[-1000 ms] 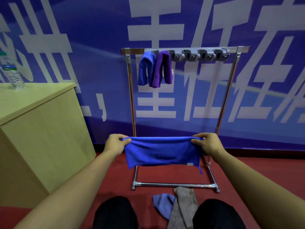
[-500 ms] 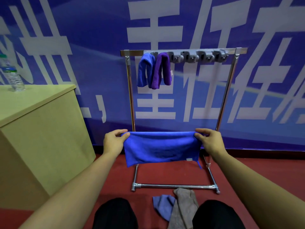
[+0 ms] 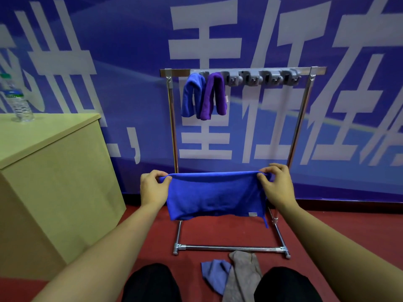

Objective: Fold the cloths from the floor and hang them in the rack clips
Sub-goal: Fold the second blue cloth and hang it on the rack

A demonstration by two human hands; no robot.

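A bright blue cloth point(image 3: 214, 196) hangs folded over between my hands, stretched flat in front of the metal rack point(image 3: 172, 131). My left hand point(image 3: 152, 188) pinches its top left corner and my right hand point(image 3: 275, 185) pinches its top right corner. On the rack's top bar sits a row of grey clips point(image 3: 261, 77); a blue cloth point(image 3: 192, 94) and a purple cloth point(image 3: 213, 95) hang from the leftmost ones. On the red floor between my knees lie a pale blue cloth point(image 3: 214, 274) and a grey-brown cloth point(image 3: 242, 277).
A light wooden cabinet point(image 3: 52, 175) stands at the left with a plastic water bottle point(image 3: 18, 99) on top. A blue banner wall point(image 3: 327, 105) closes the back. The rack's base bar point(image 3: 231, 248) lies on the floor just past the loose cloths.
Both hands have lifted the stretched blue cloth slightly higher and pulled it a little wider. The rack and the floor cloths have not moved.
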